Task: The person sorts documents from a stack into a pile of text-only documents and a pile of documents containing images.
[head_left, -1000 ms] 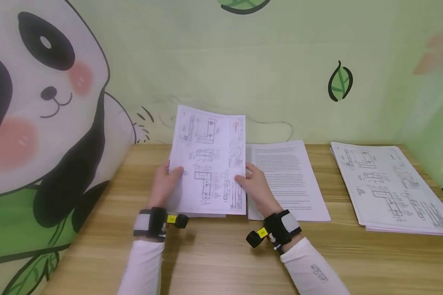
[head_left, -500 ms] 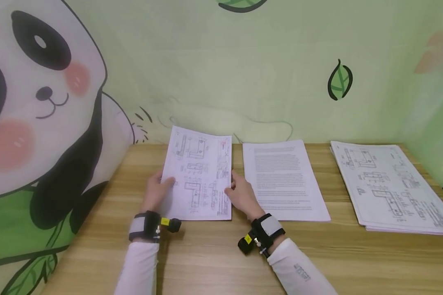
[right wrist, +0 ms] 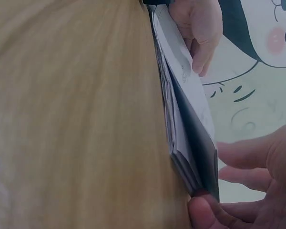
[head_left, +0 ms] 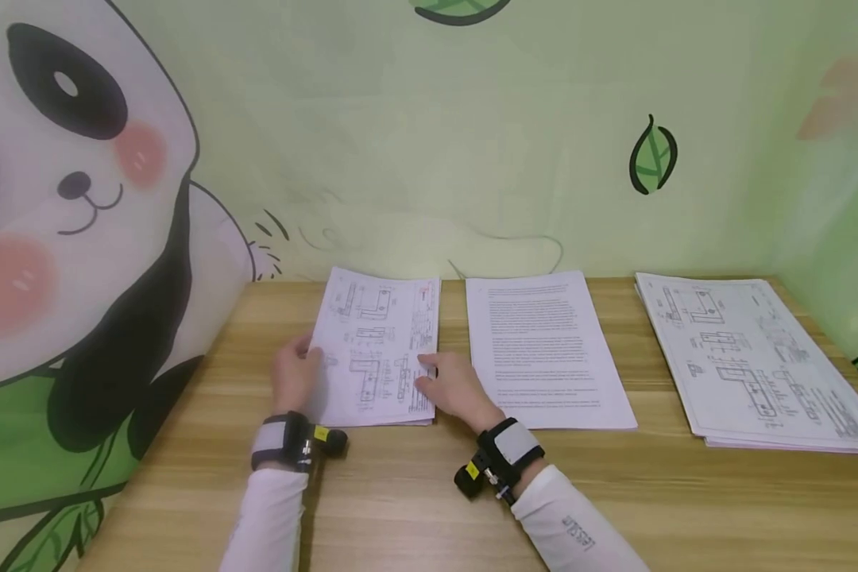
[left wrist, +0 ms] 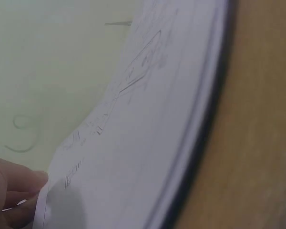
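A stack of printed sheets (head_left: 368, 318), its top page showing technical drawings, lies low at the left of the wooden table. My left hand (head_left: 295, 375) holds its left edge, thumb at the page's border in the left wrist view and fingers (left wrist: 19, 212) partly hidden behind it. At the right edge, my right hand (head_left: 459, 388) grips the sheets between thumb and fingers. In the right wrist view the sheet edges (right wrist: 181, 143) fan apart, with a dark gap under the upper pages.
Right of the held stack lies a text-printed stack (head_left: 536, 349), close by my right hand. Farther right sits another stack of drawings (head_left: 751, 357), its lower sheets slightly offset. Behind the table (head_left: 400, 500) rises a wall (head_left: 415, 143) with a painted panda and leaves.
Both hands have brought the upper drawing sheets down and slightly left, onto the table area. The text stack, partly overlapped before, now shows whole.
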Demonstrator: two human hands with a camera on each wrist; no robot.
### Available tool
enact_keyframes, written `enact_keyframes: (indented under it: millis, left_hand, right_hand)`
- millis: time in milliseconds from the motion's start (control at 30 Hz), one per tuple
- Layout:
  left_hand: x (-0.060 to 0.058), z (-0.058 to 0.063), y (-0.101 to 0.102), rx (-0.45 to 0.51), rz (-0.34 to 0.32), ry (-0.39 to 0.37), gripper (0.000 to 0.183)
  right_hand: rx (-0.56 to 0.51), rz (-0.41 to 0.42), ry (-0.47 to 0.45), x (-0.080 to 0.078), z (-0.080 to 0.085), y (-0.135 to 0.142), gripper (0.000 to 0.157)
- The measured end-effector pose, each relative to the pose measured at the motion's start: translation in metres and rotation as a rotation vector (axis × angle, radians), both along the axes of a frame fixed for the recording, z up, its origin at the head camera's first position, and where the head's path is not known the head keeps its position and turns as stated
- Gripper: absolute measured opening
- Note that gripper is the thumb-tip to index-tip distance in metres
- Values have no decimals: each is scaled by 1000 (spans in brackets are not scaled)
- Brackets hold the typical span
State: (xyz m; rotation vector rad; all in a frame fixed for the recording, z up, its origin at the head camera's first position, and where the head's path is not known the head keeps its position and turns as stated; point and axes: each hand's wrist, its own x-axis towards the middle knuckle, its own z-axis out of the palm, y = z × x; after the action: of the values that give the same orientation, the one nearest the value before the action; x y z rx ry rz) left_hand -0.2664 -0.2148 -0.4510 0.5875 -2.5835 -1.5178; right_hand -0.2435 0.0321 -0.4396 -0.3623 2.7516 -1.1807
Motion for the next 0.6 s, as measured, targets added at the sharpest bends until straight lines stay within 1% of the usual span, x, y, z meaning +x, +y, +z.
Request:
enact_keyframes:
  millis: [200,300,433,600]
  left_hand:
    - [2,5,-1,-31,24,10,41]
    - [3,8,-2,-33,11,-5,41]
    - [4,12,-3,-16,-22,-41,43]
    - [2,10,-5,9,-37,-69,45]
  right_hand:
    - [25,25,-15,4,4,-1,43]
    - [41,39,-25,5,6,-2,44]
    - [60,42,-45,5,6,-3,45]
    - [58,42,-42,3,3,-2,52]
